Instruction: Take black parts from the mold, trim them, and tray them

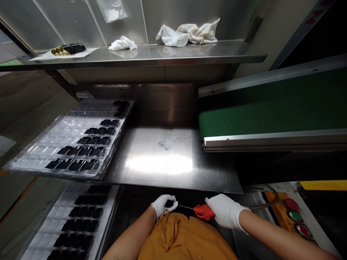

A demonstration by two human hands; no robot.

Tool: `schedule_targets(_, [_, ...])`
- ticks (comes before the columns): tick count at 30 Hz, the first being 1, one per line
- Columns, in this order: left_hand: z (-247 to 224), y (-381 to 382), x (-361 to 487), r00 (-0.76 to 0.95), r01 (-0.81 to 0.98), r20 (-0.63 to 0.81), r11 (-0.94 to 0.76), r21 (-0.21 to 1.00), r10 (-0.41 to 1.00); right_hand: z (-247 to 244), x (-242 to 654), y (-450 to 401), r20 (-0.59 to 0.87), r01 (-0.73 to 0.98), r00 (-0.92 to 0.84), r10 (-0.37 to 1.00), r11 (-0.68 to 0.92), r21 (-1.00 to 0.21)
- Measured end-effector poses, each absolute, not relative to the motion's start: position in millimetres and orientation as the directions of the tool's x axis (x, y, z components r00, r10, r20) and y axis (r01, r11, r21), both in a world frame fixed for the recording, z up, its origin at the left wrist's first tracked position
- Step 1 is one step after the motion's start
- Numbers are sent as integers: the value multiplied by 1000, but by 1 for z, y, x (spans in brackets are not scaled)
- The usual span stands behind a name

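1. The red plastic hand tool [204, 212] is gripped in the white-gloved right hand [226, 211], whose fingers are closed around its body; its thin metal nozzle [186, 207] is pointed toward the other hand.
2. The white-gloved left hand [164, 205] is held just beside the nozzle's tip, with thumb and fingers curled toward each other. Whether a small piece is pinched there cannot be told.
3. Beyond the hands, a brushed stainless-steel worktop [173, 180] is set between the trays and the belt.
4. To the left, flat black rectangular pieces [89, 165] are laid in rows in a clear plastic compartment tray [48, 141]. Only part of each row is occupied, toward the right side, so the work is judged to be partway along; whether pieces are being added or removed cannot be told.
5. Lower down, more black pieces [78, 225] are held in a second pale plastic tray [52, 222], partly cut off by the view; how much is left there cannot be settled.
6. To the right, a green ribbed conveyor belt [257, 115] is framed by metal rails, with an orange button panel [291, 213] nearer the body.
7. Crumpled white cloths [173, 37] are rested on a steel shelf [151, 56] at the back.
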State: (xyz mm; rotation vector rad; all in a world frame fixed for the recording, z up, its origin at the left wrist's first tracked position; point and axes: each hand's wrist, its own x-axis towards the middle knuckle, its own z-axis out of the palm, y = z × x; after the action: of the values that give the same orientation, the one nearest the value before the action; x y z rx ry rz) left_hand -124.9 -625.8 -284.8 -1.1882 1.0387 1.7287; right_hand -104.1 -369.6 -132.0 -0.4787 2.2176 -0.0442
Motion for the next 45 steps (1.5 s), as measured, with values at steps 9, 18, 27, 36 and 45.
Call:
schedule_targets(9, [-291,-622,-117,-387,-922,-897,-110,372,214,-136,-111,-359,-742,-258,-578,-339,939,-227])
schedule_targets(18, [-312,-622,-115,-514,-825,-834,153,544,199,-130,-114,-360,-756,-265,-567,-328,941,-211])
schedule_targets(27, [-303,-636,-118,-698,-506,-620,365,781,359,-126,-123,-361,-776,-233,-548,-312,948,-217])
schedule_targets(36, [-291,-636,-126,-707,-403,-529,348,847,469,-133,-125,-354,-785,-191,-538,-306,952,-240])
schedule_targets(45, [-304,-641,-121,-772,-516,-592,315,797,232,-139,-115,-358,-718,-196,-583,-380,923,-330])
